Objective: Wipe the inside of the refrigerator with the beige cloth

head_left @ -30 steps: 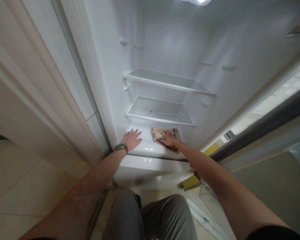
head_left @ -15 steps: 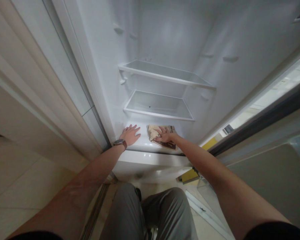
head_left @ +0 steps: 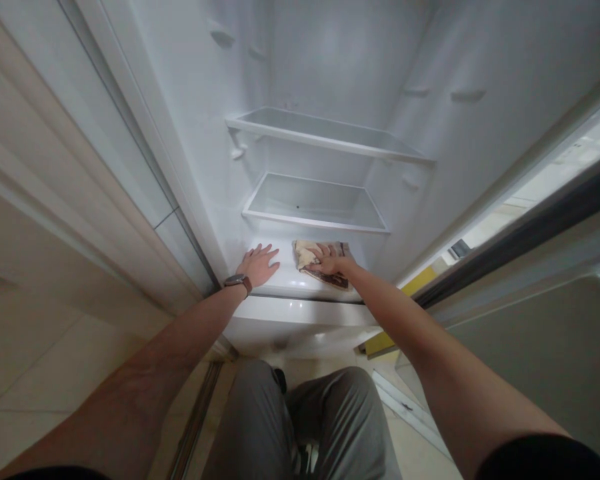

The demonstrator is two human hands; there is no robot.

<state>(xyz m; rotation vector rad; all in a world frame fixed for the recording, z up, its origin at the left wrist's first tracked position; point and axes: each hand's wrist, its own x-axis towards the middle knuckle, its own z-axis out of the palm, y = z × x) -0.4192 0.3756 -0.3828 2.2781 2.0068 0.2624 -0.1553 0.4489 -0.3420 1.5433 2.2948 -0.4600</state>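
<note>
Leans into an open fridge, both arms stretched toward the lower glass shelf (head_left: 314, 223). Presses the right hand (head_left: 330, 261) down on a crumpled cloth (head_left: 304, 254), beige with a darker edge, lying on the white floor panel (head_left: 287, 285) just below and in front of that shelf. Holds the fingers (head_left: 322, 251) spread apart and flat over the fabric, not clamped round it. Plants the left hand (head_left: 258, 264), watch (head_left: 239, 282) on the wrist, palm down on the same panel. Sets it below the shelf's left front corner, just beside the cloth and not touching it, fingers splayed and holding nothing. Faces an upper glass shelf (head_left: 325, 133) directly above the lower one. Judging from here, could knock knuckles or forearm up against the lower shelf's front rim, given so little room beneath it, and jolt the glass on its supports. Could lose the cloth from under the open palm, since nothing grips it. Could also slip on the glossy panel, with weight seemingly thrown forward onto the left palm.
</note>
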